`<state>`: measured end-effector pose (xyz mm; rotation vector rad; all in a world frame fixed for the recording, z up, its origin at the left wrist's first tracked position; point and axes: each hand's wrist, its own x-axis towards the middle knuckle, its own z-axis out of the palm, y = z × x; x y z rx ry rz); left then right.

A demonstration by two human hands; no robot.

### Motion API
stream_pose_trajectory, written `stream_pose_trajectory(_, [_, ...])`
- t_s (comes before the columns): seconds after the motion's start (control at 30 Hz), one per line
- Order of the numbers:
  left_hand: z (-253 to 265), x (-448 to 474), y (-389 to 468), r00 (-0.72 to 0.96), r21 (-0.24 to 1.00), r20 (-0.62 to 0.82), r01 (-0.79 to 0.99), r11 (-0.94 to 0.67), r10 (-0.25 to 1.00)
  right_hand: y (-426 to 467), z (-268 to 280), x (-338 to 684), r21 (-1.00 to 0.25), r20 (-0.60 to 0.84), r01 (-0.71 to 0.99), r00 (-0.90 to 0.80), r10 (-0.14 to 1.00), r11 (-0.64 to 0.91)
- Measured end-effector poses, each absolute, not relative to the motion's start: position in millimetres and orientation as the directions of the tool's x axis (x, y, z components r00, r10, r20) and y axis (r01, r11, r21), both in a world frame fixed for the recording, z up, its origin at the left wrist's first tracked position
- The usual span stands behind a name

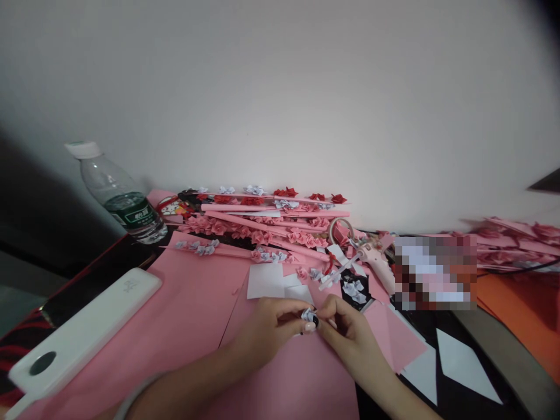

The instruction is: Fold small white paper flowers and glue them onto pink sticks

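Note:
Between my two hands is a small white paper flower (308, 315), held up over the pink paper sheets (196, 303). My left hand (273, 324) pinches it from the left with thumb and fingers. From the right, the fingertips of my right hand (343, 326) are pressed together at the flower's edge. A small dark spot shows beside the flower at the fingertips; I cannot make out what it is. Just beyond my hands lie white paper squares (265, 281) and several white paper flowers (355, 289) on a black patch.
A water bottle (126, 201) and a long white device (87, 332) stand at the left. Rolled pink paper with red, pink and white flowers (262, 233) lies along the wall. A pink glue gun (376, 265) and a tape roll (340, 232) sit right of centre, orange paper (520, 315) far right.

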<state>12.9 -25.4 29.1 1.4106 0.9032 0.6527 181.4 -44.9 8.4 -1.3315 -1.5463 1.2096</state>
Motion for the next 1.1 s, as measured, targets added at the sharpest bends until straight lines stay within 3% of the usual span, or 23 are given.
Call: stream_pose_trajectory(1.1, [27.2,13.3,-26.3,0.539,0.993,-0.119,0.065,0.099,0.834,-46.0,6.5,182.3,-0.959,-0.059,0.284,-0.184,0.981,-0.005])
